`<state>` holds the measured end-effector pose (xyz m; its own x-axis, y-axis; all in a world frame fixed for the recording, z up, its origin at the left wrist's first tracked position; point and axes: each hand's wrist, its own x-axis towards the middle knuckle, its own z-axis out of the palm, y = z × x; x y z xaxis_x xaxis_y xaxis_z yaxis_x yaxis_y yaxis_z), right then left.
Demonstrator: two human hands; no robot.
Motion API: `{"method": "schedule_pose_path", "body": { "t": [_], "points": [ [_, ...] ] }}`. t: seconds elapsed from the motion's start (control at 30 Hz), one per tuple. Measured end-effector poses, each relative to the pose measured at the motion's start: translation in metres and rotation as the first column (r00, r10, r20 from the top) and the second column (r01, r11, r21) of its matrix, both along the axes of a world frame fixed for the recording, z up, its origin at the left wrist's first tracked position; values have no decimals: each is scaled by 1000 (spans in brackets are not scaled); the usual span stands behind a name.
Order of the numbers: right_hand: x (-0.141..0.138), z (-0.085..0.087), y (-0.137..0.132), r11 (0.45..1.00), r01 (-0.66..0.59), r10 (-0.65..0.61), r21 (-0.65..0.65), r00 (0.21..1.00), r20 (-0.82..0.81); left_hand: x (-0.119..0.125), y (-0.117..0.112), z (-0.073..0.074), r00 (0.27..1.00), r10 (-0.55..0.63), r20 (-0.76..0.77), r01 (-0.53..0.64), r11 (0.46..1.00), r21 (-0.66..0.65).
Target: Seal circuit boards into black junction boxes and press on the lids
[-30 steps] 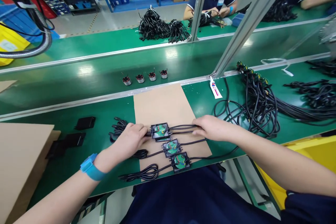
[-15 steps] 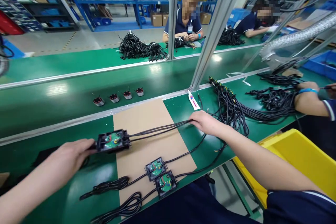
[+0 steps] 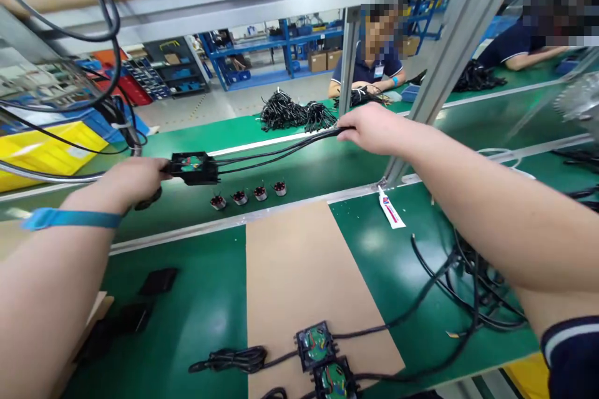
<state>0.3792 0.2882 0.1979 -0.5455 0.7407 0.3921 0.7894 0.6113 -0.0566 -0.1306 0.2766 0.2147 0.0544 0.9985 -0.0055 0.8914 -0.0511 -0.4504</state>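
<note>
My left hand (image 3: pixel 133 181) is closed at the left end of an open black plastic housing (image 3: pixel 194 167) with a green circuit board inside; whether the fingers pinch the housing or its cable is hidden. Dark coiled cable hangs below that hand. From the housing's other end black cables (image 3: pixel 281 153) stretch to my right hand (image 3: pixel 374 128), which pinches them. The stretch hangs above the far green strip, higher than the motor-like metal parts (image 3: pixel 259 193). Two similar open housings, one behind (image 3: pixel 316 344) and one in front (image 3: pixel 334 379), lie on the cardboard sheet (image 3: pixel 290 262) with cables attached.
A white tube (image 3: pixel 391 209) lies by the aluminium post (image 3: pixel 444 43). Loose black cables (image 3: pixel 486 287) lie at right, dark flat pieces (image 3: pixel 159 280) at left. A metal rail (image 3: pixel 234 0) crosses overhead. Across the bench a person (image 3: pixel 369 68) sits behind cable bundles (image 3: pixel 285 109).
Both hands have lifted the housing and its cables up and away from the cardboard, over the far strip. The view has shifted left, with the overhead rail now more visible.
</note>
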Motion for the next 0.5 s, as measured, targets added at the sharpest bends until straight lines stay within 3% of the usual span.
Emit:
{"method": "schedule_pose_path", "body": {
  "t": [0.07, 0.17, 0.33, 0.5],
  "points": [
    [-11, 1, 49, 998, 35, -31, -51, 996, 79, 14, 11, -7, 996, 59, -61, -63, 996, -67],
    [-33, -7, 96, 970, 202, -175, -139, 967, 184, 31, 19, -33, 993, 84, -85, -83, 996, 6],
    [-57, -48, 137, 913, 361, -302, -188, 911, 280, 34, 46, -78, 998, 30, -49, -31, 999, -11],
    [-39, -97, 165, 851, 463, -354, -248, 855, 379, 37, 101, -100, 999, -48, 19, 49, 997, -64]
  ]
}}
